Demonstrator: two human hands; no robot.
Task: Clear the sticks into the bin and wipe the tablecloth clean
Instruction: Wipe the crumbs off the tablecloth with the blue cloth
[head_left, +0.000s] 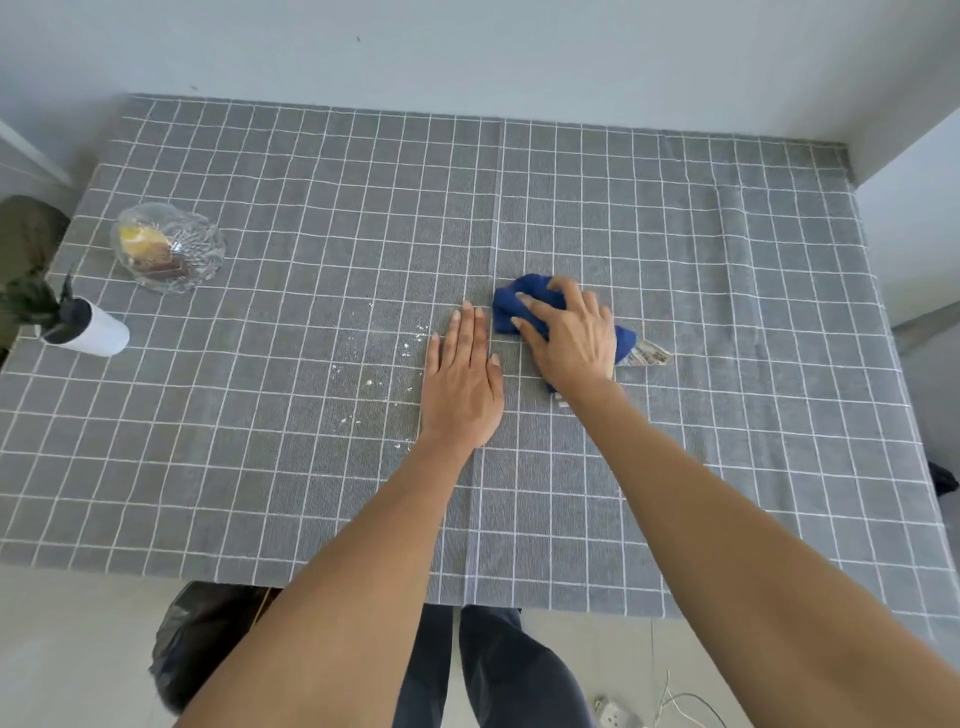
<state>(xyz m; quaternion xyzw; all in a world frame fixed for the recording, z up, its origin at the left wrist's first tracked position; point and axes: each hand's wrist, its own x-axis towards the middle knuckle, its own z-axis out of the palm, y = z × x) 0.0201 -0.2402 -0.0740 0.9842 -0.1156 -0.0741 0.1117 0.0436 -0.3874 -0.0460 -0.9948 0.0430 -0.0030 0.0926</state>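
A grey tablecloth (675, 312) with a white grid covers the table. My right hand (571, 343) presses down on a bunched blue cloth (519, 299) near the table's middle. A small printed wrapper (649, 357) pokes out from under the cloth at its right. My left hand (462, 384) lies flat on the tablecloth just left of the cloth, fingers together and holding nothing. White crumbs (374, 364) are scattered left of that hand. A bin lined with a black bag (202, 639) stands on the floor below the table's front edge, at my left. No sticks show.
A cut-glass bowl (169, 247) with yellow and brown food sits at the far left. In front of it a small plant in a white pot (93, 330) stands near the left edge. A power plug with cable (618, 714) lies on the floor by my legs.
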